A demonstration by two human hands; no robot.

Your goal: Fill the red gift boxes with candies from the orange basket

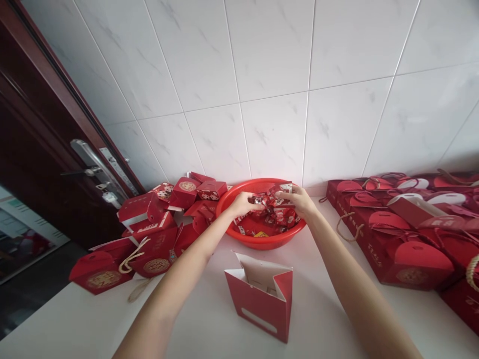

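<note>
left grip [242,203], right grip [301,200]: over basket [262,243] of packets [284,217] | nearside of grips: carton [258,305] on table [318,304] | left of grips: box pile [157,244] | right of grips: box rows [411,257] | behind: wall [277,129]

Way down into the basket [262,245] is open from the front, but both hands [243,203] are in at its back half w/ just a narrow gap btwn; tile wall [273,129] shuts off the far side, & piled L boxes [159,249] crowd its L edge. Open box [252,299] stands mid-desk [318,299] in front, mouth up, free room above, L forearm [187,269] & R forearm [348,269] hemming it in. Packed R boxes [374,244] block the R side, leaving a bare strip btwn them & basket, w/ R forearm slanting across.
</note>
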